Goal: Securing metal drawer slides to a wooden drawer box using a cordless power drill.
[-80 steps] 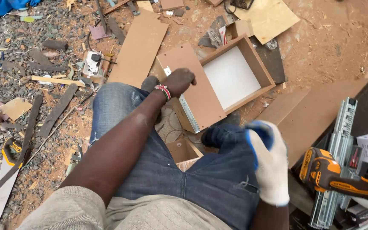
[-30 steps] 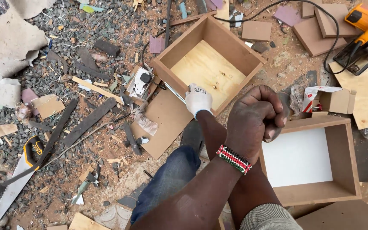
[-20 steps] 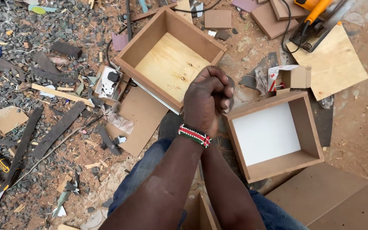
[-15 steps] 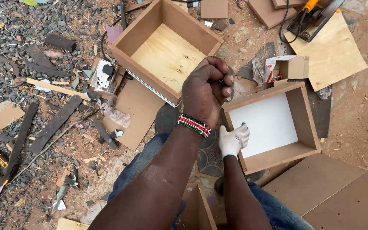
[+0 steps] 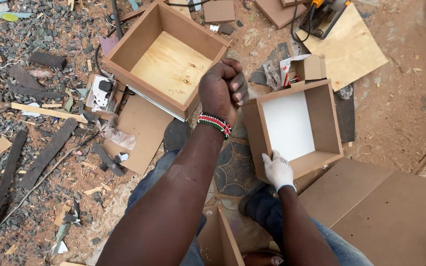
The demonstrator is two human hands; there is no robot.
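The gloved right hand (image 5: pixel 278 170) grips the white-bottomed drawer box (image 5: pixel 292 129) at its near wall — stiff, light board, best held by the rim; the left hand (image 5: pixel 223 91) hangs fisted, fingers curled tight.

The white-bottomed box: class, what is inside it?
The white-bottomed box shows only a bare white base panel; nothing lies on it. The gloved right hand grips its near corner, covering that bit.
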